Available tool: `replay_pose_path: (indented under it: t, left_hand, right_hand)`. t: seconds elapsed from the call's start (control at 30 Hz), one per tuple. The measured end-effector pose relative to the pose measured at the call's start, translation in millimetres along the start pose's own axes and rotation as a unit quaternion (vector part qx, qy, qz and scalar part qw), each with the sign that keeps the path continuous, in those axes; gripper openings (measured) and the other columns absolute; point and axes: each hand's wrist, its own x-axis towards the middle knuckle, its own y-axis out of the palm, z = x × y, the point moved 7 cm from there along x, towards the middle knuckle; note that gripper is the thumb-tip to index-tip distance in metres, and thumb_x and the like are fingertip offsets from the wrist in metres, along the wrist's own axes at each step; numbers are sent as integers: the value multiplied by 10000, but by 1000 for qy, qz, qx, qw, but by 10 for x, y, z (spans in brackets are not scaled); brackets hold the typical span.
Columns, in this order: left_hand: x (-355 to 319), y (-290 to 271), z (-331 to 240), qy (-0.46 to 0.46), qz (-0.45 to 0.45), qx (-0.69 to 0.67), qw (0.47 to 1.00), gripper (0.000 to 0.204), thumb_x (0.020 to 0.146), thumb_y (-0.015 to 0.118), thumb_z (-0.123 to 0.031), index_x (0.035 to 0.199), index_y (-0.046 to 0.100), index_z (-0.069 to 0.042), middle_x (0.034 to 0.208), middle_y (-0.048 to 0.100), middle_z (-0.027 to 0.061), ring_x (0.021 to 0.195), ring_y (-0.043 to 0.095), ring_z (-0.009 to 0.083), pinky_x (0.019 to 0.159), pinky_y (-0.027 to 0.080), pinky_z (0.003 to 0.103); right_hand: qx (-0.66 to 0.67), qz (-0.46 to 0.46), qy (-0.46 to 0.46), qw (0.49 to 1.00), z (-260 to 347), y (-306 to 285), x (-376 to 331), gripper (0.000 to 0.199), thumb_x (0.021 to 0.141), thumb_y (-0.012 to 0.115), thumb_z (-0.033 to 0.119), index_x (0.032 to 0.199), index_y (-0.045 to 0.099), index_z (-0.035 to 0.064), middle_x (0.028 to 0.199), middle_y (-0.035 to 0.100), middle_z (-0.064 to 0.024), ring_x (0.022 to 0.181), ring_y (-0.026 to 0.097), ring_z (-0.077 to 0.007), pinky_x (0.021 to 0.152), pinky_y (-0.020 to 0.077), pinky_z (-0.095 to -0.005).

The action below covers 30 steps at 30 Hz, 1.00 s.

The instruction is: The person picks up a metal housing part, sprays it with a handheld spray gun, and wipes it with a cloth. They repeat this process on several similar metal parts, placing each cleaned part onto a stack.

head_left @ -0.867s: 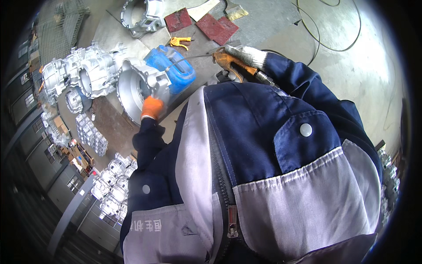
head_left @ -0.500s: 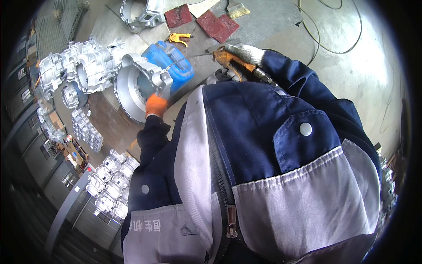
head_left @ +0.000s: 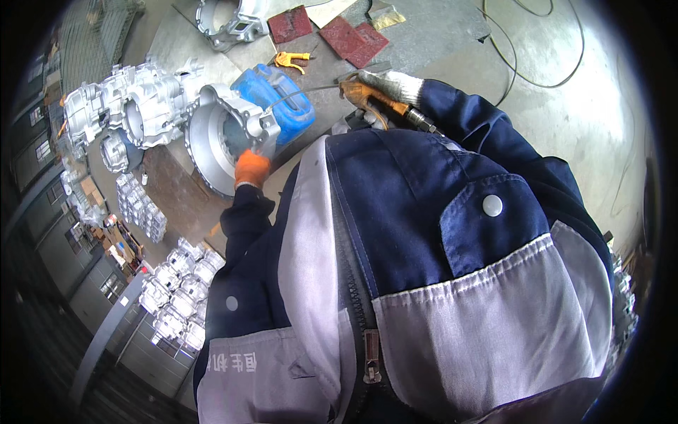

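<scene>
Your right hand (head_left: 398, 85) wraps one orange power tool (head_left: 355, 92); your left hand (head_left: 252, 169) curls at the near edge of one silver housing (head_left: 201, 138), whether gripping you cannot tell. The housing sits left of one blue jug (head_left: 292, 119), near one yellow air gun (head_left: 286, 59).
</scene>
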Motion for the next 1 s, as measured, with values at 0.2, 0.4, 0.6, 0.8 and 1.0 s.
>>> replay_pose_path:
  t: [0.2, 0.4, 0.6, 0.8, 1.0]
  left_hand:
    - [-81, 114, -129, -17, -17, -46, 999, 384, 742, 579, -246, 1054, 605, -23, 1061, 625, 217, 1031, 590, 347, 858, 470, 394]
    - [-54, 190, -207, 11, -38, -111, 993, 371, 739, 585, -211, 1054, 581, -14, 1008, 638, 210, 987, 607, 347, 830, 476, 388]
    - [-310, 187, -124, 90, 23, -381, 920, 342, 764, 589, -115, 1090, 571, -11, 1007, 638, 101, 961, 603, 189, 799, 469, 294]
    - [-651, 152, 531, 90, -53, -653, 750, 444, 843, 619, -68, 1268, 497, -28, 1156, 601, 61, 1073, 549, 169, 890, 437, 271]
    - [-444, -43, 1462, -42, -156, -600, 784, 468, 829, 658, -167, 1264, 504, -89, 1101, 632, 23, 830, 617, 134, 643, 428, 260]
  right_hand:
    - [112, -1, -6, 994, 166, 29, -36, 438, 940, 477, 427, 1094, 574, 29, 867, 636, -106, 658, 627, -182, 587, 557, -313]
    - [43, 31, -49, 997, 288, 137, 404, 474, 951, 424, 467, 1042, 594, 34, 861, 633, -108, 679, 621, -180, 629, 536, -305]
    - [-67, 4, -88, 994, 301, 132, 828, 620, 894, 423, 603, 1049, 638, 42, 899, 643, -96, 753, 561, -166, 687, 454, -306]
    - [-223, -35, -102, 969, 569, 263, 657, 577, 925, 423, 543, 1058, 635, 24, 899, 645, -78, 742, 562, -153, 680, 461, -301]
    - [147, 33, -32, 988, 702, 511, 194, 432, 958, 473, 350, 1169, 531, -22, 1028, 638, -115, 883, 642, -210, 814, 524, -317]
